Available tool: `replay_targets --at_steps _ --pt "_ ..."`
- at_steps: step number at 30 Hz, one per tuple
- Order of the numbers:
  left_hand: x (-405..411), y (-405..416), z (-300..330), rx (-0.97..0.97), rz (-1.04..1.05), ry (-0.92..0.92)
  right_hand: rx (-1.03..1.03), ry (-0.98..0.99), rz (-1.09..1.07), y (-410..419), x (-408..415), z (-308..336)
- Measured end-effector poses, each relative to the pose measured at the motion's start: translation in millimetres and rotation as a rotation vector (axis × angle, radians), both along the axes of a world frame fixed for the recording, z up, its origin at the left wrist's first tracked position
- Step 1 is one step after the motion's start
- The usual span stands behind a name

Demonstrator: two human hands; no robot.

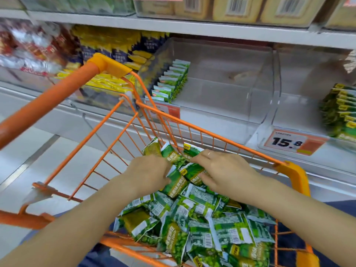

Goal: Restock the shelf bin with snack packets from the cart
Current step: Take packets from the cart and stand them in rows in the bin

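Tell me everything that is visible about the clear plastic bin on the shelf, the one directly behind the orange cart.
The clear bin looks like transparent hard plastic, with a curved, glossy front wall. It sits on the white shelf beside a similar bin on its right. It is mostly unfilled: one row of green snack packets stands upright against its left wall. An orange price label hangs below its front edge. Neither hand touches it.

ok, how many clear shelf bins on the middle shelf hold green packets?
2. One clear bin behind the cart has a single row of green packets along its left wall. A second bin to its right holds a stack, cut off by the frame edge.
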State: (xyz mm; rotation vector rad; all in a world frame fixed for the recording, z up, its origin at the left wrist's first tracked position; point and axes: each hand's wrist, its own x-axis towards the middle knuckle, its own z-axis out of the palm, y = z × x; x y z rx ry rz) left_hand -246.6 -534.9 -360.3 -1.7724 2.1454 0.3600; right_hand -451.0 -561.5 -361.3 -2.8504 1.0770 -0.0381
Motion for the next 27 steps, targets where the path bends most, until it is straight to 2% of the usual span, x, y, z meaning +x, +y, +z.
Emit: replay_targets --at_steps 2,4,7,8,10,13,16,18,21,24,27 --pt "-0.1 -1.9 0.7 -0.041 0.043 0.193 0.003 -0.076 -0.013 0.8 -1.0 -2.1" --pt "1.9 -7.6 10.5 -0.101 0.109 0.452 0.135 -0.296 -0.102 0.8 -1.8 2.2" --pt "-2.9 -13.7 30.0 -0.056 0.271 0.9 0.574 -0.73 -0.258 -2.2 -3.4 13.0" --pt "-8.6 -14.8 35.5 -0.046 0.303 1.004 0.733 -0.819 -0.297 -4.0 -4.4 19.0" --pt "-22.2 -17.0 43.6 -0.102 0.341 1.129 0.903 -0.849 -0.317 -7.2 -8.4 28.0" --pt "-37.9 -21.8 50.9 -0.243 0.342 1.198 1.006 -0.945 -0.345 -6.3 -13.7 38.7" --pt "-48.2 -28.5 53.8 -0.442 0.25 1.091 1.079 -1.087 -0.438 -4.8 -22.8 41.8" --pt "-56.1 -32.0 56.2 -0.556 0.178 1.006 1.106 -1.093 -0.468 -5.7 -30.7 43.5" --pt "-68.4 -35.9 55.5 -0.674 0.083 0.972 1.155 -1.102 -0.498 -7.7 -45.9 48.6" --pt "-83.5 -40.5 53.7 -0.721 0.076 1.03 1.236 -1.145 -0.562 -7.2 -61.7 57.5" --pt "-100.6 -48.2 58.2 -0.63 0.121 1.107 1.194 -1.159 -0.643 -5.5 -81.8 66.0"
